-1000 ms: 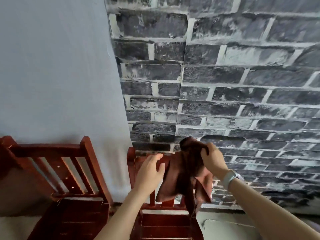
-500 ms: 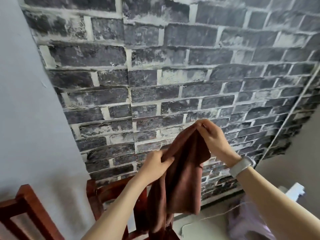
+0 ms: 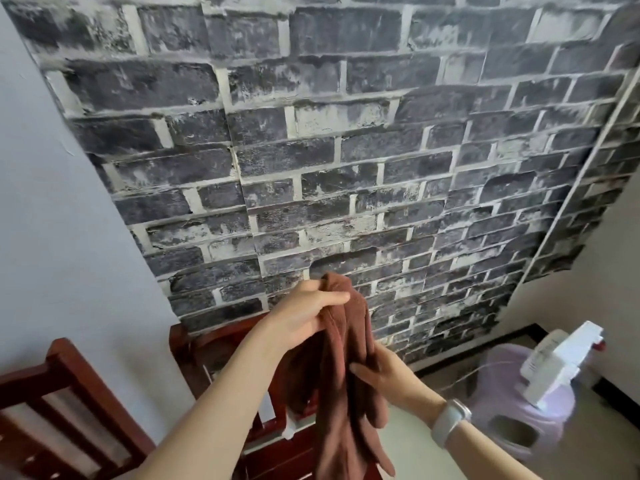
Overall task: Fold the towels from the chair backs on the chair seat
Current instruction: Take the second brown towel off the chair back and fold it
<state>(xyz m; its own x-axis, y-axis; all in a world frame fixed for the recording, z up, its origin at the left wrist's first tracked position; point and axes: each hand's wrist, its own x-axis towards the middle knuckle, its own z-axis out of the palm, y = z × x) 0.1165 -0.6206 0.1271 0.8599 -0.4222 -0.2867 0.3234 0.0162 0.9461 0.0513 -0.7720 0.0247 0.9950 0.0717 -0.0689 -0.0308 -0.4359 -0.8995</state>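
Up in front of the brick-patterned wall (image 3: 346,150), the left hand (image 3: 304,313) grips the top of a brown towel (image 3: 343,368), thumb and curled fingers pinching the bunched upper edge so the cloth hangs down in long loose folds. Lower down, the right hand (image 3: 388,372) touches the hanging towel partway along its length; its fingers look wrapped onto the cloth, though motion blur makes the exact hold hard to read. A pale watch (image 3: 448,422) sits on the right wrist. The towel hangs clear in the air, in front of the back of a dark red wooden chair (image 3: 211,344) that stands against the wall, its lower end trailing down past the chair's back rail toward the bottom edge of the view. A second red wooden chair (image 3: 65,386) stands to the left, beside the plain grey wall. At the right, on the floor, a lavender plastic stool (image 3: 519,410) carries a white spray bottle (image 3: 561,358).
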